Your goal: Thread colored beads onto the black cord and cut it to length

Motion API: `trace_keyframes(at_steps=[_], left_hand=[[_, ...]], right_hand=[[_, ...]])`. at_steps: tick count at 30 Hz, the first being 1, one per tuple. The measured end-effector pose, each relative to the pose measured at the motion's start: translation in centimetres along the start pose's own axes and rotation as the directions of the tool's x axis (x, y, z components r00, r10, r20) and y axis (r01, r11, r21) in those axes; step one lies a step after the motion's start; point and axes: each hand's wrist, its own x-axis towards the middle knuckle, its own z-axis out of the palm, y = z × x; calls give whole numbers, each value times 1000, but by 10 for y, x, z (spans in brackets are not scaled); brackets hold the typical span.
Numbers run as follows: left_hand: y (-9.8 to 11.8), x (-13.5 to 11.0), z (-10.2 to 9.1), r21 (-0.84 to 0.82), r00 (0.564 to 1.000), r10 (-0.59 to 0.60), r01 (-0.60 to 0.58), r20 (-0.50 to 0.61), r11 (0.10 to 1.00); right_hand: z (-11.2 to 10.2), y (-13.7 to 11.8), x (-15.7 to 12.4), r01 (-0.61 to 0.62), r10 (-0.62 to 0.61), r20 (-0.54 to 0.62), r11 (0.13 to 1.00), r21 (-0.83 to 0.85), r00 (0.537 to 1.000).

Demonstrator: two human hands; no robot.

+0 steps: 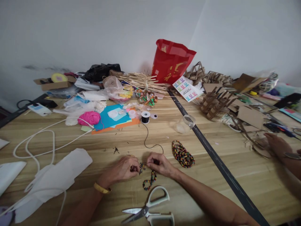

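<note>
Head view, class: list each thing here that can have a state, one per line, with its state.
left hand: pinched on the bead string
right hand: pinched on the bead string
bead string: partly threaded, looped on the table
scissors: open, lying flat
thread spool: upright, thread trailing to the hands
plastic jar: on its side, lid off
red bag: standing, mouth open

Scissors [148,211] lie at my table's [235,163] near edge; a coil of coloured beads [182,153] sits mid-table beside a dark strip [218,163]. Toward the far edge stands a red bag [171,61]; pink yarn [89,117] lies left, and white cloth [54,179] at the near-left corner.
</note>
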Motion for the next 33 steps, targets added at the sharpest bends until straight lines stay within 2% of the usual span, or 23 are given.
trace_keyframes(at_steps=[3, 6, 10, 14, 22, 33], left_hand=[[-2, 1, 1, -96, 999, -21, 17, -42, 995], [-5, 2, 3, -250, 989, -116, 89, -92, 964], [-7, 5, 9, -465, 959, -245, 153, -143, 872], [-9, 9, 17, -615, 939, -290, 120, -185, 780], [-4, 14, 22, -702, 928, -327, 113, -178, 703], [-5, 14, 27, -668, 937, -295, 101, -184, 737]], right_hand=[[0, 1, 0, -9, 9, 0, 1000, 14, 1000], [1, 3, 0, -15, 15, -5, 999, 29, 1000], [2, 2, 0, -41, 42, -9, 998, 49, 999], [2, 2, -1, -63, 63, 2, 995, 76, 998], [2, 0, -1, -65, 66, -9, 995, 82, 998], [3, 0, 0, -67, 70, -24, 994, 83, 997]])
